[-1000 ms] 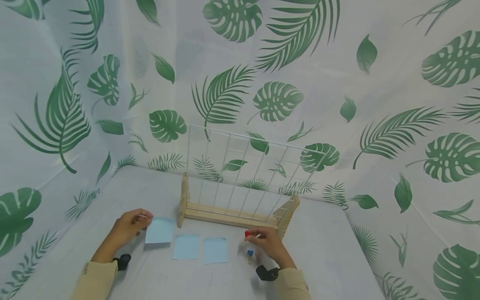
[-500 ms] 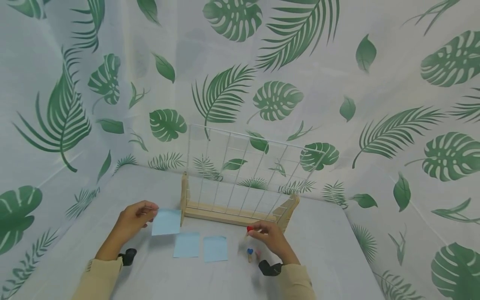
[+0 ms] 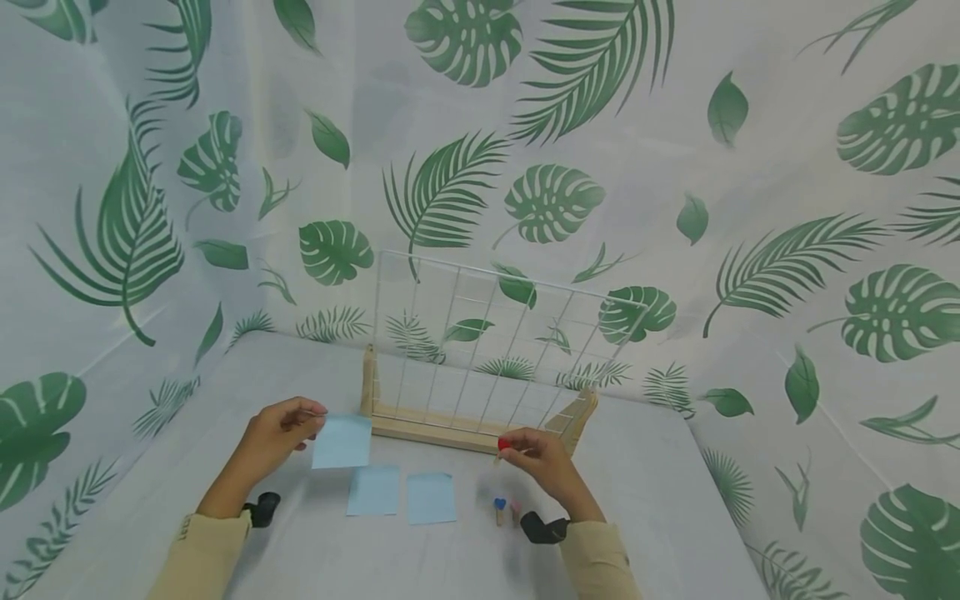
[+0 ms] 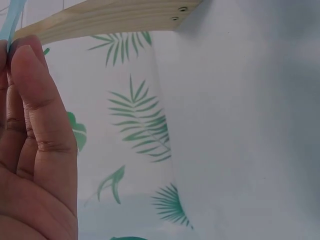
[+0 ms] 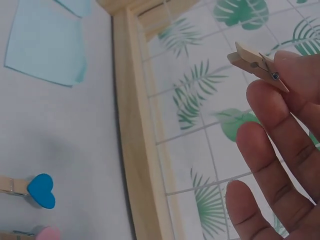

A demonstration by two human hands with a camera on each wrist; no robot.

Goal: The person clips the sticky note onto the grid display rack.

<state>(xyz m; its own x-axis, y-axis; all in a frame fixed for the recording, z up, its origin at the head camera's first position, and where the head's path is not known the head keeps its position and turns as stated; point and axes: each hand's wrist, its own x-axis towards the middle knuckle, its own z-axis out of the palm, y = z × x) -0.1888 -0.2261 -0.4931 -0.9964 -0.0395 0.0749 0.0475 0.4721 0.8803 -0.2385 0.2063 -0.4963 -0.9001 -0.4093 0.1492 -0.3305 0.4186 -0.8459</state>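
Observation:
My left hand (image 3: 277,437) pinches a light-blue sticky note (image 3: 342,442) by its upper left corner, raised above the table. In the left wrist view only the note's thin edge (image 4: 12,20) shows at the fingertips. With thumb and forefinger my right hand (image 3: 543,462) pinches a small wooden clothespin (image 5: 254,64); its red top (image 3: 504,444) shows in the head view. The clothespin is in the air before a white wire grid (image 3: 495,350) on a wooden stand (image 3: 435,432). Below that hand lie a clothespin with a blue heart (image 3: 500,504) and one with a pink top (image 3: 515,506).
Two more blue notes, a left one (image 3: 373,492) and a right one (image 3: 431,498), lie on the white table (image 3: 420,562) in front of the stand. Behind and at both sides hangs a white leaf-print cloth (image 3: 660,192).
The left hand has lifted the note and carried it right, toward the stand. The right hand has risen slightly with the red-topped clothespin, toward the grid.

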